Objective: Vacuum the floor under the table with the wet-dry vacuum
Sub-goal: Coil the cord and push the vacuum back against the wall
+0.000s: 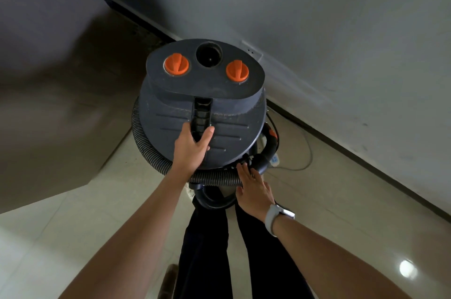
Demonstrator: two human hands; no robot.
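your left hand (190, 146) has its grip clamped on the handle (201, 115) of the vacuum (202, 103), fingers curled into the slot, thumb on the handle's right side. the vacuum stands on the floor (341, 201) right in front of your legs (205, 250), close to the wall (317, 30). beyond that grip, on the dark lid, two orange knobs (176, 64) flank an open round port (209, 54). your right hand (253, 189) is just right of and below the left grip, fingers straight and apart, holding nothing, fingertips touching the ribbed hose (151, 152) where it meets the black curved pipe (267, 149). the hose wraps round the vacuum under the lid, passing left of and under the left grip. a watch (275, 218) sits on your right wrist. a thin cable (305, 152) lies on the floor right of the right hand, by the wall. a wall socket (251, 51) is beyond the vacuum. a brown tabletop (61, 103) is well left of the left grip.
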